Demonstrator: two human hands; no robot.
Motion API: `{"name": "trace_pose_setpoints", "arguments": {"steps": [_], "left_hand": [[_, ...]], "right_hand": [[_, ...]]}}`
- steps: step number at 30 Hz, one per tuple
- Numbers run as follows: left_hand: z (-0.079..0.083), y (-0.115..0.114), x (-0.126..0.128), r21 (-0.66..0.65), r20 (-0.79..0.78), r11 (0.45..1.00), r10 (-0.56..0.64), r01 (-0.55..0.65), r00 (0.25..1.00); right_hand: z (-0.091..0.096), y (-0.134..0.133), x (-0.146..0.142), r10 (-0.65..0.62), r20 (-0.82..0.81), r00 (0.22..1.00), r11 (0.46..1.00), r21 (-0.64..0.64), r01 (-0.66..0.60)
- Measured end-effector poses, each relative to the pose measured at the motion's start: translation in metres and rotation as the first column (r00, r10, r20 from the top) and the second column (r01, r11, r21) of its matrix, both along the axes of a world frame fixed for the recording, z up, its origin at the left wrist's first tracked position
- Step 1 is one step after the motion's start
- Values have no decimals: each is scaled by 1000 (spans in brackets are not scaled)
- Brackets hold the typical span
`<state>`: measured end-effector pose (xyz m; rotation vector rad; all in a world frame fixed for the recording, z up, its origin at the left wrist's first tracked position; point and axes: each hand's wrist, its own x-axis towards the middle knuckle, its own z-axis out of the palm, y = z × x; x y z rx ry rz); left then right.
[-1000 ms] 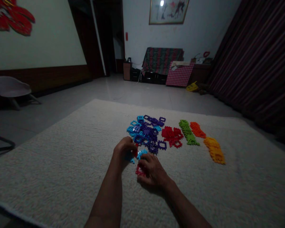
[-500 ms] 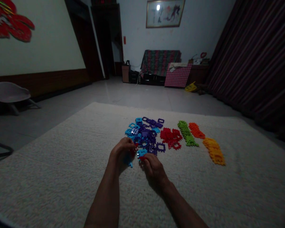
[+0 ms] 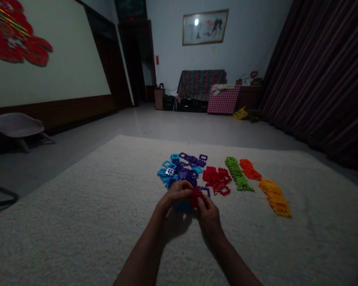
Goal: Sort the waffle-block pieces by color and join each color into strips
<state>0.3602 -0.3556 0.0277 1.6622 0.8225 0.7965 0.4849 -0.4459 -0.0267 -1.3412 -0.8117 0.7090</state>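
Note:
My left hand [image 3: 175, 195] and my right hand [image 3: 208, 213] meet just above the cream rug [image 3: 77, 222], fingers pinched together around a small cluster of plastic tiles. A red tile [image 3: 194, 196] shows between the fingertips of both hands, and a blue tile [image 3: 182, 205] hangs under my left hand. Right behind the hands lies a mixed heap of blue and purple tiles [image 3: 181, 170]. To its right come a pile of red tiles [image 3: 217, 177], a row of green tiles [image 3: 237, 174], a row of orange tiles [image 3: 250, 169] and a row of yellow tiles [image 3: 275, 198].
The rug lies on a grey tiled floor [image 3: 173, 123]. A pale chair [image 3: 19, 128] stands at the left wall. A covered sofa [image 3: 200, 85] and a checked red box [image 3: 223, 100] stand at the back wall. Dark striped curtains [image 3: 325, 75] run down the right side.
Both hands have lifted off the rug and moved right and away from me, coming together. The red tile that lay under my right hand is now held between the fingertips.

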Motion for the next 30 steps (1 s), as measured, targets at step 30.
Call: {"name": "trace_pose_setpoints", "arguments": {"steps": [30], "left_hand": [[-14,-5,34,478,-783,873,374,96,498]], "right_hand": [[2,13,54,-53,114,992,998,-35,57]]}}
